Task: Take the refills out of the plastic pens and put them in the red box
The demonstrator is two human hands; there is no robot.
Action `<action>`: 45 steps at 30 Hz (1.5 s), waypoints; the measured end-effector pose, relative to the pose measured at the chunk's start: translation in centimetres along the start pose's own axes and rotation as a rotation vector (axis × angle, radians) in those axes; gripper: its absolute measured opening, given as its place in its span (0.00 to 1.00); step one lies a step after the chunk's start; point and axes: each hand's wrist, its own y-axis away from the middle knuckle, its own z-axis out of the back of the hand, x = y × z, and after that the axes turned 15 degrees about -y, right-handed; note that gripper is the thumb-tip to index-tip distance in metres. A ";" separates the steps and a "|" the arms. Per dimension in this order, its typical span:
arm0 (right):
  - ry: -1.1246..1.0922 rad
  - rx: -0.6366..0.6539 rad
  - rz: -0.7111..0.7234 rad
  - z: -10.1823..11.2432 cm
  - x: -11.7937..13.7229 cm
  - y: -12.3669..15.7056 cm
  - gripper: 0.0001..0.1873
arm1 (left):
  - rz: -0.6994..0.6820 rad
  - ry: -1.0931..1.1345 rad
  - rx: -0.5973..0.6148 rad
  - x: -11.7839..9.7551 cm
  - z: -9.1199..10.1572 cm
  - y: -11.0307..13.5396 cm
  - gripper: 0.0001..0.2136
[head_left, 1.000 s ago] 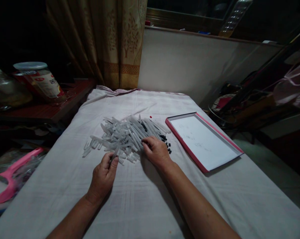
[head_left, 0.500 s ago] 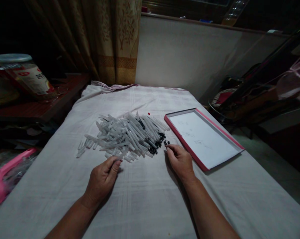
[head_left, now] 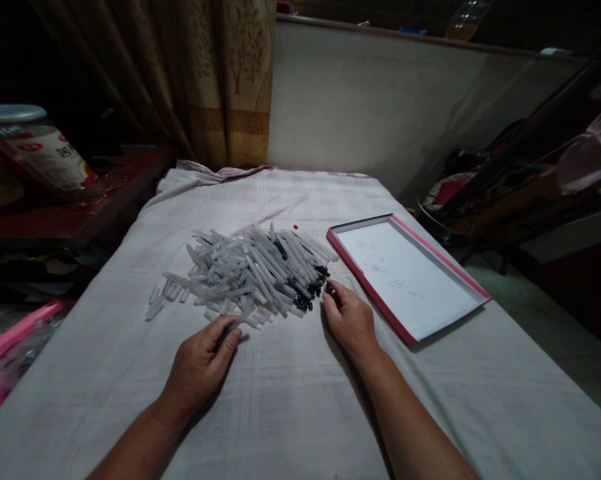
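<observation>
My left hand (head_left: 200,360) is at the near edge of a pile of translucent white plastic pen tubes (head_left: 250,263). Its thumb and forefinger pinch one translucent pen tube (head_left: 240,320), whose lower part is hidden by the fingers. On the pile's right side lie several small black plugs (head_left: 308,293). My right hand (head_left: 349,319) rests on the cloth beside these plugs, its fingers curled and the thumb apart from them. No object shows between those fingers, though their tips partly cover the cloth there.
Right of the pile lies a shallow box lid (head_left: 405,280) with red sides and a white inside. One small red piece (head_left: 296,227) sits behind the pile. A pale checked cloth (head_left: 280,413) covers the table. A lidded jar (head_left: 40,153) stands on a side table at left.
My right hand has shifted slightly left, its fingers now over the spot where a few loose black plugs lay. My left hand keeps its pinch on the pen tube. The view has turned slightly.
</observation>
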 end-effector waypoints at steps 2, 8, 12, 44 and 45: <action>0.032 -0.004 -0.020 0.2 -0.1 -0.4 0.20 | 0.002 0.001 0.012 0.0 0.0 0.1 0.16; 0.136 -0.033 -0.012 1.0 -1.1 -3.5 0.15 | -0.019 -0.011 0.029 0.2 -0.2 0.1 0.16; 0.138 0.029 0.057 0.0 -0.8 -4.5 0.15 | -0.029 -0.019 0.007 0.2 -0.3 0.0 0.16; -0.501 -0.320 -0.168 0.3 -0.6 -1.5 0.16 | -0.034 -0.035 0.046 0.3 -0.3 -0.1 0.16; -0.582 -0.387 -0.189 0.6 -0.4 -1.3 0.17 | -0.034 -0.034 0.049 0.2 -0.3 -0.1 0.16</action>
